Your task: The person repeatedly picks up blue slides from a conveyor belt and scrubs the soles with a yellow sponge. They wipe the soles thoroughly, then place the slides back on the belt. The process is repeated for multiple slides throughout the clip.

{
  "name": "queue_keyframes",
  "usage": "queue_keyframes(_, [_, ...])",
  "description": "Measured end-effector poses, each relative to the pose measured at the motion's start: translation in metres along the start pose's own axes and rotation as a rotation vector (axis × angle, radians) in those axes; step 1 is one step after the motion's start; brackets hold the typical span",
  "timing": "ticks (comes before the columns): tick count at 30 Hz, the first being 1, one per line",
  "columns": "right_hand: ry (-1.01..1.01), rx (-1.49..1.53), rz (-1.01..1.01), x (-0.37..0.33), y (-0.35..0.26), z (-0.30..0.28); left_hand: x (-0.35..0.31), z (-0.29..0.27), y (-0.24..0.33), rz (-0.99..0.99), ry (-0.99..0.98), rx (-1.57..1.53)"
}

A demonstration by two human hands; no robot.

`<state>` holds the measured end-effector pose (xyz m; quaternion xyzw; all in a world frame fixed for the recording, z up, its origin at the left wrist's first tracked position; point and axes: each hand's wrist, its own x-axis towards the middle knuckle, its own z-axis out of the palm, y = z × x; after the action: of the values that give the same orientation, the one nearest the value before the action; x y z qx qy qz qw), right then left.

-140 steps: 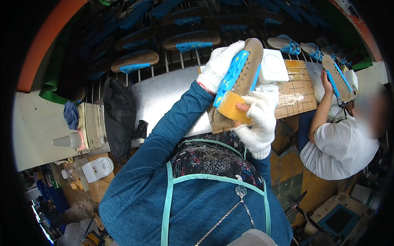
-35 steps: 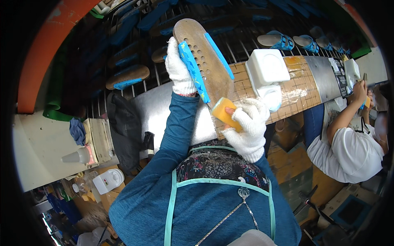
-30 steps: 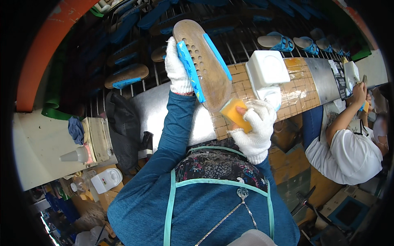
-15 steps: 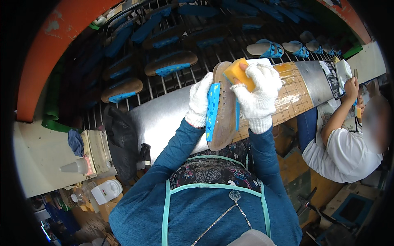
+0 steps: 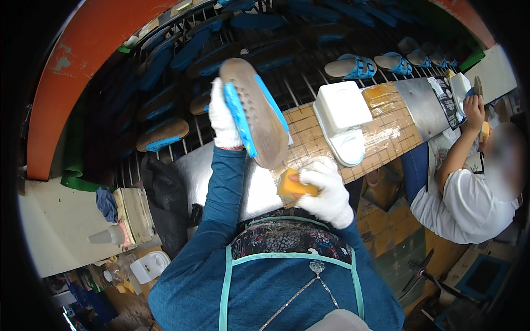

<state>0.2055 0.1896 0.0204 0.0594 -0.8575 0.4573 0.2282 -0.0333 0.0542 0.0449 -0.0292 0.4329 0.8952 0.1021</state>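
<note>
A sandal with a brown sole and blue straps is raised over the rack's near edge, its underside toward me. My white-gloved left hand grips it along its left side. A yellow sponge is held in my right hand, also gloved, low over the near edge of the work surface. The sponge and the sandal are apart. To the right of my hands, a white plastic container stands on a tape-covered brown board.
Beyond the metal ledge, a rod rack holds several sandals. A black cloth or bag hangs at the left. Two orange frame posts flank the rack. At the right a co-worker holds a sandal and a yellow sponge.
My left hand has moved the sandal up and left. My right hand has drawn the sponge off the sole, down toward me. The white container now shows fully.
</note>
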Motion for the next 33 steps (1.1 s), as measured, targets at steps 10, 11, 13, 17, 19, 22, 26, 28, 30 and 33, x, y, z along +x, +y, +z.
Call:
queue_keyframes(10, [0.232, 1.588, 0.487, -0.041, 0.079, 0.022, 0.041, 0.003, -0.053, 0.024, -0.222, 0.013])
queue_keyframes(11, [0.253, 1.623, 0.485, -0.041, 0.083, 0.025, 0.045, 0.006, -0.067, -0.015, -0.19, 0.047])
queue_keyframes(13, [0.283, 1.683, 0.471, -0.043, 0.087, 0.024, 0.047, 0.01, -0.097, 0.035, -0.201, 0.0])
queue_keyframes(17, [0.245, 1.68, 0.405, -0.042, 0.091, 0.027, 0.059, 0.004, -0.129, -0.046, -0.188, 0.278])
queue_keyframes(19, [0.245, 1.652, 0.433, -0.043, 0.091, 0.028, 0.068, -0.002, -0.126, -0.019, -0.113, 0.754])
queue_keyframes(22, [0.248, 1.661, 0.452, -0.044, 0.091, 0.027, 0.065, -0.009, -0.108, 0.027, -0.067, 1.171])
queue_keyframes(26, [0.236, 1.677, 0.45, -0.046, 0.091, 0.024, 0.032, -0.013, -0.073, 0.066, -0.245, 1.435])
queue_keyframes(28, [0.199, 1.677, 0.455, -0.046, 0.092, 0.023, 0.017, -0.021, -0.053, 0.086, -0.298, 1.494])
queue_keyframes(30, [0.192, 1.682, 0.456, -0.046, 0.093, 0.023, 0.015, -0.033, -0.033, 0.053, -0.242, 1.481])
queue_keyframes(33, [0.186, 1.677, 0.456, -0.047, 0.095, 0.022, 0.034, -0.059, -0.013, 0.071, -0.014, 1.579])
